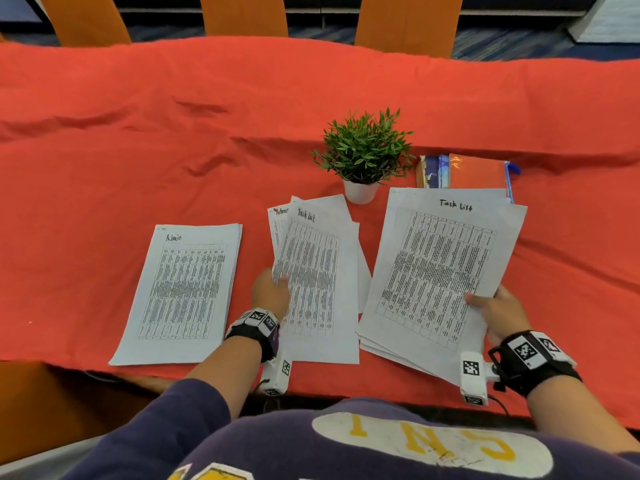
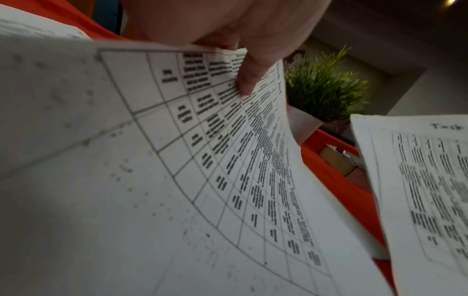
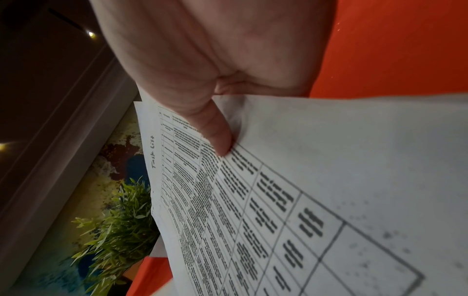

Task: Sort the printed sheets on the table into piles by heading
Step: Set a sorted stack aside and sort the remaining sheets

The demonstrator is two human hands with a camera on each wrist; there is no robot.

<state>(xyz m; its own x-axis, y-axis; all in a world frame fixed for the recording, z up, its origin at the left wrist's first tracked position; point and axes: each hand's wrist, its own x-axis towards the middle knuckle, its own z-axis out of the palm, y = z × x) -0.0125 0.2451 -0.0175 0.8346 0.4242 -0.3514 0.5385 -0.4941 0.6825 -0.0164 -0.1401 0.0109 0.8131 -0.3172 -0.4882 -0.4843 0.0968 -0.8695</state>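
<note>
An "Admin" pile [image 1: 183, 289] lies flat at the left on the red cloth. My left hand [image 1: 272, 289] pinches the left edge of a fanned bunch of sheets [image 1: 317, 275]; its top sheet reads "Task list" and an "Admin" heading peeks out behind. In the left wrist view the thumb [image 2: 249, 76] presses on that bunch [image 2: 177, 160]. My right hand [image 1: 498, 311] grips the right edge of a "Task list" sheet [image 1: 443, 268] over the "Task list" pile. The right wrist view shows its thumb [image 3: 215, 128] on top of the sheet [image 3: 303, 200].
A small potted plant [image 1: 363, 154] in a white pot stands just behind the sheets. Notebooks and an orange folder [image 1: 474, 171] lie behind the right pile. The table's near edge runs close under both wrists. Orange chairs [image 1: 242, 13] stand beyond the far edge.
</note>
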